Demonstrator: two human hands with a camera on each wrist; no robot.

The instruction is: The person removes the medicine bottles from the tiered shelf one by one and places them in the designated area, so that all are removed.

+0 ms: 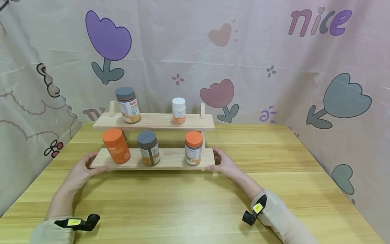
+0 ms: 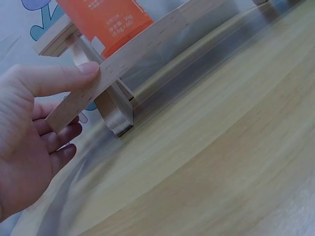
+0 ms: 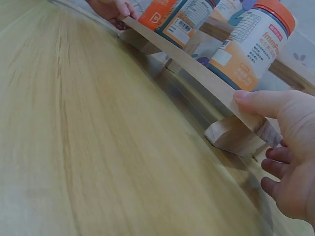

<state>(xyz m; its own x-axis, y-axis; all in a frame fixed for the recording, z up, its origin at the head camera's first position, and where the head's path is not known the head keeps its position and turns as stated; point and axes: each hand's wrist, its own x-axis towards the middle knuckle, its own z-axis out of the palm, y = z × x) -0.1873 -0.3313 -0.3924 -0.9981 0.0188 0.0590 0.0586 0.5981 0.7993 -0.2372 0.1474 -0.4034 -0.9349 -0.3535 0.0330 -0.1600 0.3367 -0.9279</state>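
Stretching out closest to the viewer, the wooden surface (image 1: 195, 203) is carrying a 2-tier wooden shelf (image 1: 152, 159) near its far edge. Both hands are grasping the lower board of this shelf: the left hand (image 1: 80, 173) is holding the left end, with the thumb on the front edge and the fingers (image 2: 59, 135) curling behind, and the right hand (image 1: 223, 164) is pinching the right end in the same way. On the lower board 3 bottles are standing: an orange bottle (image 1: 115, 145), a grey-lidded bottle (image 1: 148, 148) and an orange-lidded bottle (image 1: 193, 148). On the upper board 2 more are standing, a large grey-lidded bottle (image 1: 129, 105) and a small white bottle (image 1: 178, 110). To my judgement, the step in hand is taking hold of the shelf to shift it; the next move is calling for an even, level motion, so that no bottle is tipping.
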